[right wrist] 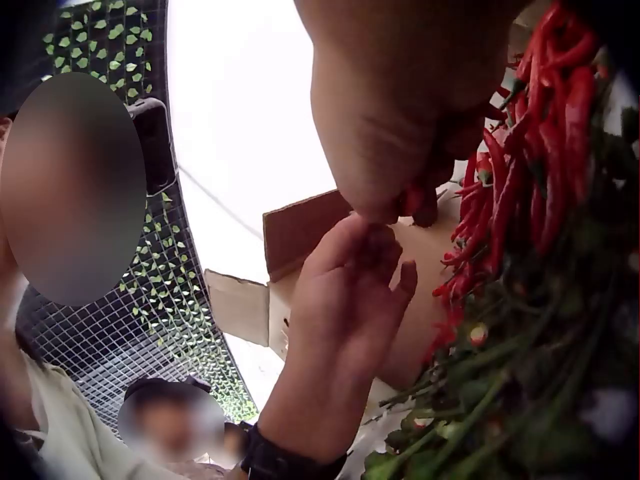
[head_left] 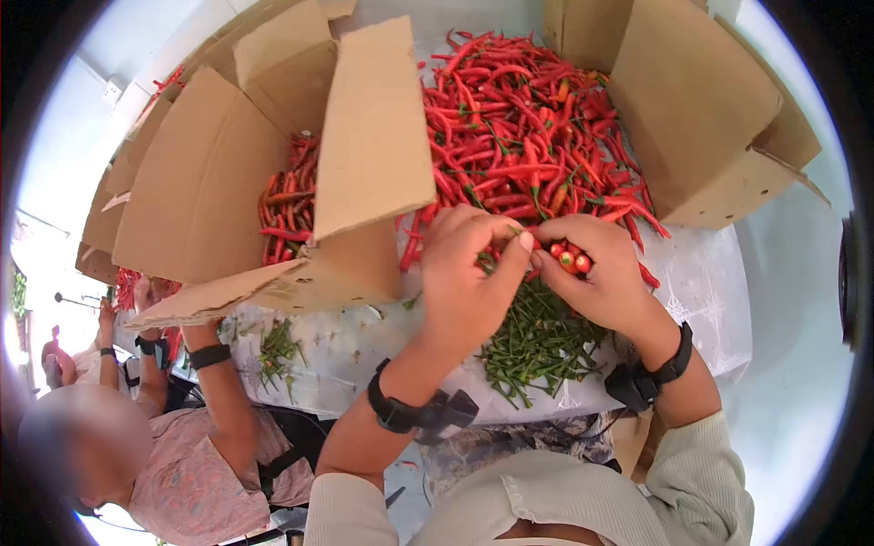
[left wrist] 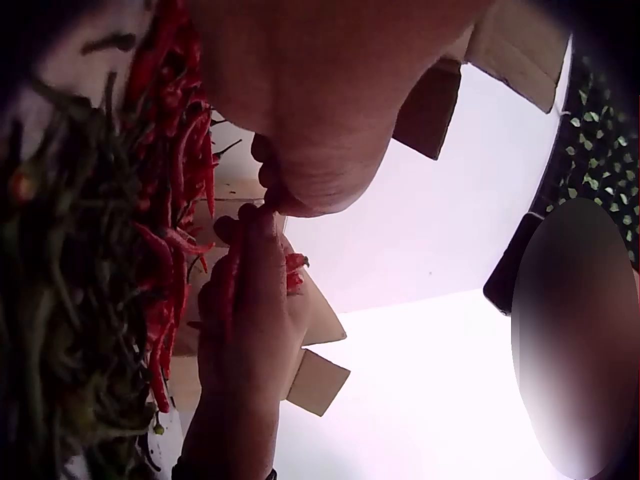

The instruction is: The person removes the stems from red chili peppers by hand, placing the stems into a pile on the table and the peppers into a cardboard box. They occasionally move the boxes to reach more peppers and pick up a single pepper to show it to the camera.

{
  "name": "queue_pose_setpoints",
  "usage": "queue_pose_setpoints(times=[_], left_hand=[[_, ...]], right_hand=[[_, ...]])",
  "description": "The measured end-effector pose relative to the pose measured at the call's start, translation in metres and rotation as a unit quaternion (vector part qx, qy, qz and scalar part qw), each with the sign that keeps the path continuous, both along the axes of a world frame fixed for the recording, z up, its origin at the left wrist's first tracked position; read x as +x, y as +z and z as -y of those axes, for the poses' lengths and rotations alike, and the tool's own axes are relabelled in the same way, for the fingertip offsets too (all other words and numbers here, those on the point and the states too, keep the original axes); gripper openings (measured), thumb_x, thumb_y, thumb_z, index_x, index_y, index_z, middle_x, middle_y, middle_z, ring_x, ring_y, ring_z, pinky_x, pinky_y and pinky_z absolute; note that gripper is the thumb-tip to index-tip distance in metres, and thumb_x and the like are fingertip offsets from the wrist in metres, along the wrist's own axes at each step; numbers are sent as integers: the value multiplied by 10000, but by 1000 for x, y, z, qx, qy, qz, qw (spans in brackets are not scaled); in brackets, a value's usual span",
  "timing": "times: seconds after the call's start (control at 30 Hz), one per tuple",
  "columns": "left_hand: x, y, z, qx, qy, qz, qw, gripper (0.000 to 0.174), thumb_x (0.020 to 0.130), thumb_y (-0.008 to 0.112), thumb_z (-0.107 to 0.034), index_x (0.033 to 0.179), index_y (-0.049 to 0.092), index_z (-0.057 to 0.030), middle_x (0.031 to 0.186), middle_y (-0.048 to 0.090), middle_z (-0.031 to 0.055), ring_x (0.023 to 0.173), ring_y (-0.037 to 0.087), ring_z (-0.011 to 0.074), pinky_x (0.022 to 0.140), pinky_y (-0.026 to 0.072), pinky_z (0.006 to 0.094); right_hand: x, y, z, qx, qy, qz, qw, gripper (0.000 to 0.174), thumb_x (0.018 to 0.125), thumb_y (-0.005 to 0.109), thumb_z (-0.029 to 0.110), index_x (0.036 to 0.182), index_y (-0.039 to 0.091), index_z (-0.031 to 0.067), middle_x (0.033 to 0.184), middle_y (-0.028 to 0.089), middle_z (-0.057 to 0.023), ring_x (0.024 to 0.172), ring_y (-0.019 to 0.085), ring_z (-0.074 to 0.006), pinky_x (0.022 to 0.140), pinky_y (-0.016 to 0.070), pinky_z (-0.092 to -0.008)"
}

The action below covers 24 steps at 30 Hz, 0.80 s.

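Both hands meet over the near edge of a heap of red chillies [head_left: 519, 118]. My right hand [head_left: 596, 264] grips a bunch of red chillies [head_left: 569, 259], their pale, stemless ends showing beside the thumb. At its fingertips, the thumb and forefinger of my left hand [head_left: 464, 273] pinch a green chilli stem [head_left: 516, 233]. The left wrist view shows red chilli ends [left wrist: 296, 270] sticking out of the right fist. Below the hands lies a pile of green stems [head_left: 537, 346]. The left palm partly hides its other fingers in the head view.
An open cardboard box [head_left: 364, 264] with darker red chillies [head_left: 291, 196] stands left, its flaps spread wide. Another cardboard box [head_left: 701, 118] stands at the right. A smaller bunch of green stems [head_left: 279, 350] lies on the white tablecloth [head_left: 337, 355]. Another person [head_left: 182, 455] sits at the left.
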State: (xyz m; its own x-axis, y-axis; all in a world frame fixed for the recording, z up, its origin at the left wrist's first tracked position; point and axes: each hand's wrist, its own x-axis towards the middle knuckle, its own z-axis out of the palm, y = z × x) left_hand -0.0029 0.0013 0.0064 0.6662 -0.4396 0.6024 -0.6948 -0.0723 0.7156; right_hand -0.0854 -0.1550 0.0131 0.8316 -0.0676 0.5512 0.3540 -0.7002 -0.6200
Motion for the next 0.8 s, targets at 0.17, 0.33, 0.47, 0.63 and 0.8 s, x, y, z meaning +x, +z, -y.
queue_pose_setpoints(times=[0.17, 0.33, 0.47, 0.63, 0.8], left_hand=[[3, -4, 1, -50, -71, -150, 985, 79, 832, 680, -69, 820, 648, 2, 800, 612, 52, 710, 566, 114, 662, 453, 261], [2, -7, 2, -162, -153, -351, 910, 56, 867, 640, -61, 853, 629, -9, 830, 611, 7, 765, 540, 70, 722, 436, 227], [7, -2, -1, -191, -132, -413, 881, 16, 852, 593, -30, 861, 604, -22, 805, 593, -16, 762, 519, 52, 726, 411, 212], [15, -9, -11, -156, -180, -326, 915, 103, 845, 564, -33, 934, 613, -18, 899, 601, 15, 847, 523, 63, 762, 412, 216], [2, -1, -2, -113, -167, -348, 916, 193, 821, 511, -77, 958, 612, 14, 917, 615, 58, 911, 546, 135, 897, 390, 284]], right_hand=[[-1, 2, -3, 12, 6, -6, 1000, 208, 774, 722, 102, 949, 625, 45, 836, 645, -131, 745, 636, -306, 659, 502, -364], [-3, 6, 2, 12, 35, -13, 999, 190, 796, 695, 83, 961, 615, 36, 839, 645, -113, 741, 646, -272, 661, 504, -340], [-5, 9, 4, 243, 41, -84, 966, 132, 846, 658, 83, 959, 611, 33, 832, 659, -54, 703, 653, -157, 614, 502, -299], [-1, 13, 32, 266, -121, -95, 952, 177, 849, 688, 163, 943, 638, 22, 803, 643, -23, 644, 590, -90, 587, 483, -266], [1, 3, 53, 87, -231, -125, 961, 357, 758, 775, 313, 906, 654, 12, 717, 620, -103, 630, 580, -210, 623, 478, -336]])
